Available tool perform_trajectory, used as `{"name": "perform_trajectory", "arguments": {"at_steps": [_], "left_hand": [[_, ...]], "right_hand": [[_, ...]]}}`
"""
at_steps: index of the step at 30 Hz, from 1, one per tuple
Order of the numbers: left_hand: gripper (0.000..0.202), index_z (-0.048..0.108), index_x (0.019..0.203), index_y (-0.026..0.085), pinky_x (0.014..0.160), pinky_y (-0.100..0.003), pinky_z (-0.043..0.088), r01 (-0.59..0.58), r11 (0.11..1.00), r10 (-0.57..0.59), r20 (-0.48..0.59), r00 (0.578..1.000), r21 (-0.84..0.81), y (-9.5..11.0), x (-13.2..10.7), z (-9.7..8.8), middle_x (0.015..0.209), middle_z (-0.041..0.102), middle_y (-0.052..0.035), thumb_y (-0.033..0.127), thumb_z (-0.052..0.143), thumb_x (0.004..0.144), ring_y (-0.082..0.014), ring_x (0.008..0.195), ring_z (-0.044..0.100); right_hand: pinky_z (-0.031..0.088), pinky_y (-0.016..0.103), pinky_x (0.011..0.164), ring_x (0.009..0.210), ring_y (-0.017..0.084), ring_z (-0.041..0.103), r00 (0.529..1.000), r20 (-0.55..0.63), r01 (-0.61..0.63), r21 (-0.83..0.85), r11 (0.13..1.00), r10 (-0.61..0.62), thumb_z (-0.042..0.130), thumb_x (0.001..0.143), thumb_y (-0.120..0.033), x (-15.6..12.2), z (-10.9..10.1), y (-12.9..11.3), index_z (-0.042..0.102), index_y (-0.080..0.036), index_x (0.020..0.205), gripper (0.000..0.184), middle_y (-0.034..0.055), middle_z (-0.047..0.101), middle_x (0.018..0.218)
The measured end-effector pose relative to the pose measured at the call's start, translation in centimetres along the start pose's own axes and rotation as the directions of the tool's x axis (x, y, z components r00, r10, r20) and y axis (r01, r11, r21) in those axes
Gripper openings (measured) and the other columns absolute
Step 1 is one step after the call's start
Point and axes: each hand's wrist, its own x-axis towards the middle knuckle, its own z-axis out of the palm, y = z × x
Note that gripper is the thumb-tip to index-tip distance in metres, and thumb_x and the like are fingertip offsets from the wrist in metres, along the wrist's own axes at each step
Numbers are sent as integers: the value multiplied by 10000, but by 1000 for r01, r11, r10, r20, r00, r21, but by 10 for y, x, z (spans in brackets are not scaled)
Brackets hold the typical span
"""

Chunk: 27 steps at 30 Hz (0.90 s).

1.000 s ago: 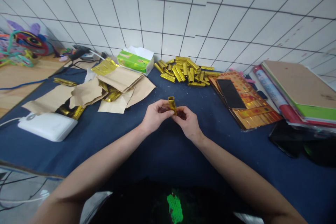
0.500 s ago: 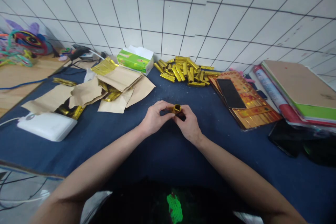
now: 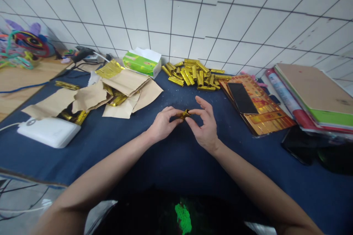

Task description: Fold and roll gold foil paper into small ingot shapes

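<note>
White tiled wall (image 3: 187,14) with dark grout lines stands behind a work surface covered in dark blue cloth (image 3: 234,136). At the middle of the surface, 1 gold foil tube (image 3: 185,114) is held between the person's 2 hands, lying roughly crosswise. Left hand (image 3: 162,123): thumb and fingers clamped on the left part of the tube. Right hand (image 3: 205,128): thumb and 1 finger pinched at the tube's right end, with 1 other finger raised apart from it. Beyond the hands, against the wall, lies a loose heap of gold tubes (image 3: 193,74). Left of the heap stands a green tissue pack (image 3: 140,64), white tissue showing at its top. Brown paper sheets (image 3: 125,82) overlap on the left side, with gold foil visible among them; a white device (image 3: 49,132) with a cable lies nearest the front there. On the right, a black phone (image 3: 242,98) rests on red-and-gold printed sheets (image 3: 271,119), near a stack of books (image 3: 320,84).
</note>
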Motion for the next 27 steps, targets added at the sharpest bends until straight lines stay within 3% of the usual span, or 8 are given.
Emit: {"name": "perform_trajectory", "arguments": {"at_steps": [4, 15, 19, 23, 27], "left_hand": [[190, 634, 964, 193, 786, -304, 442, -8, 1000, 8, 41, 999, 5, 0, -1, 0, 848, 599, -20, 143, 567, 793, -149, 837, 540], [228, 635, 1001, 193, 800, -307, 436, 14, 1000, -10, 130, 991, -27, 0, -1, 1, 861, 605, -30, 151, 516, 811, -156, 841, 553], [206, 619, 984, 173, 792, -289, 439, 119, 971, -88, 157, 984, -206, 0, 0, 2, 909, 641, -29, 186, 501, 815, -145, 831, 579], [184, 604, 924, 133, 691, -258, 452, 249, 851, -177, 194, 965, -462, 0, 2, 4, 814, 641, -27, 238, 516, 801, -122, 714, 572], [193, 611, 913, 130, 725, -254, 447, 226, 803, -169, 153, 974, -551, -1, 4, 4, 842, 647, -31, 256, 560, 775, -117, 743, 576]], "right_hand": [[411, 461, 948, 1151, 236, 477, 999, 27, -22, 9, 1000, 22, 576, 778, -193, 0, 0, 1, 592, -221, 837, 67, 76, 502, 1236], [436, 431, 914, 1056, 201, 534, 995, 80, -75, 176, 982, 62, 555, 796, -165, 0, 1, 2, 591, -223, 794, 69, 67, 535, 1178], [446, 409, 902, 1001, 190, 567, 986, 70, -163, 245, 956, 150, 573, 790, -183, -1, 2, 2, 585, -233, 903, 124, 55, 583, 1084], [472, 382, 855, 914, 167, 595, 958, 56, -281, 347, 895, 280, 587, 794, -233, -3, 4, 5, 523, -255, 1088, 302, 46, 597, 1073], [477, 368, 836, 897, 163, 590, 961, 87, -276, 304, 912, 262, 601, 785, -250, -3, 5, 7, 552, -240, 1053, 272, 48, 605, 1027]]}}
